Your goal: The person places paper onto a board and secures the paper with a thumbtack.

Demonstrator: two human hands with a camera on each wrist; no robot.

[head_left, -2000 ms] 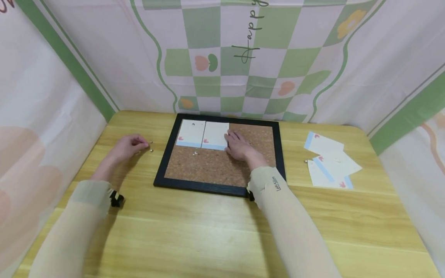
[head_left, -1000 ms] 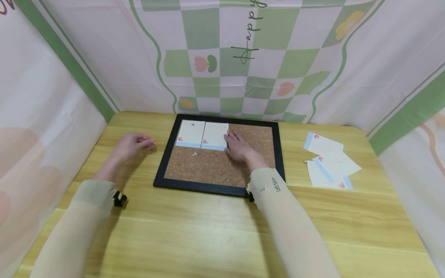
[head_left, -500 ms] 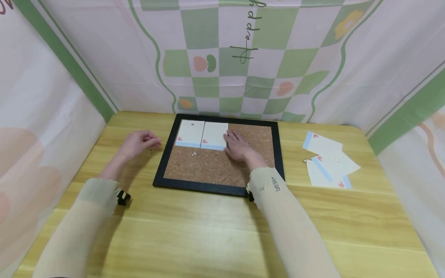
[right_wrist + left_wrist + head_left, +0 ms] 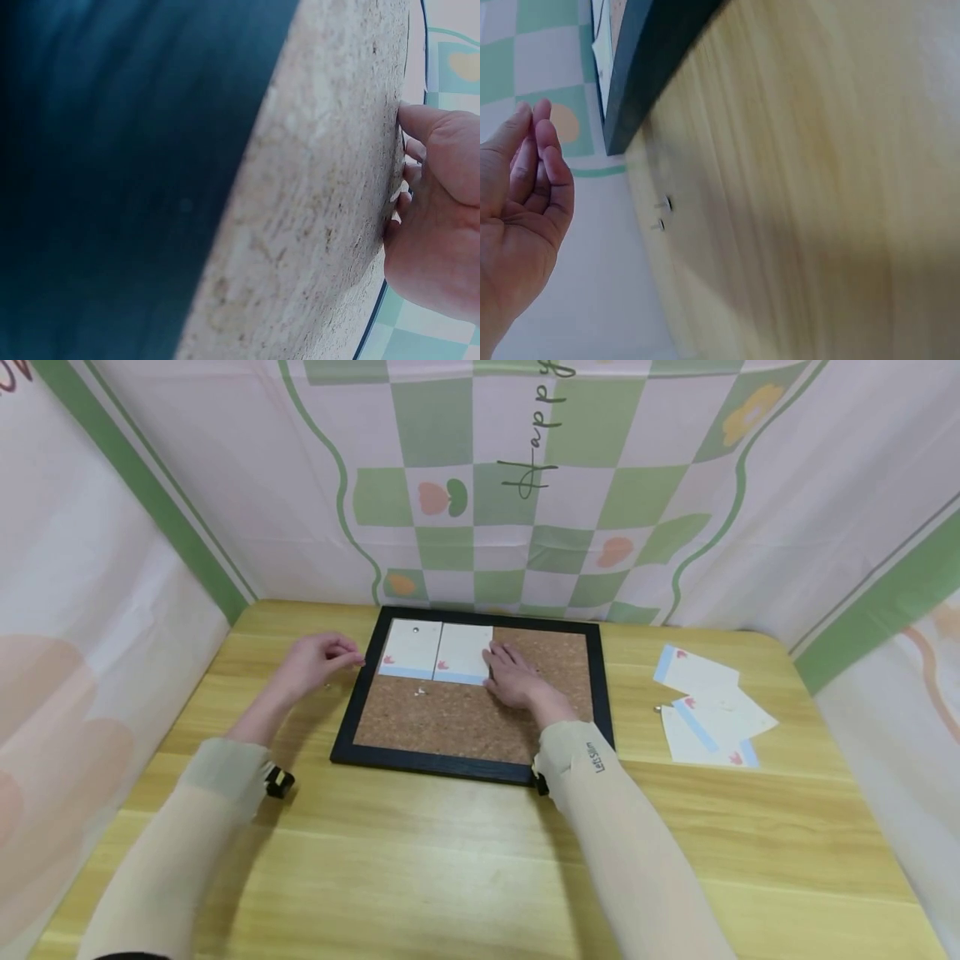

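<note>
Left hand (image 4: 318, 662): thumb and fingers meet at the tips; can't tell whether anything sits between them, too small in both views. Left wrist view crops that hand at its left edge. Right hand (image 4: 513, 677) hides the near right part of the second card; right wrist view crops it at the right edge, and the black frame there fills the left, dark and blurred. Metal bits on the cork, head view centre, too small to count. Backdrop (image 4: 435, 410) lettering runs off the top.

Right hand is flat, fingers extended, resting on the right edge of the second card (image 4: 461, 652) and on bare cork; nothing gripped. Left fingertips overlap the left side of the corkboard (image 4: 442, 727) in head view, left of the first card (image 4: 401, 658); height unclear. Two pins (image 4: 665, 203) lie on the table (image 4: 420, 860) left of the board, centre-left of the left wrist view; head view barely shows one.

Counts: 1 board; 2 cards on it, side by side, upper left of the cork; 1 round pinhead (image 4: 416, 630) on the first card. Loose cards (image 4: 697, 667), right of frame: 3, overlapping, plus 1 metal pin (image 4: 658, 709) by their left edge.
</note>
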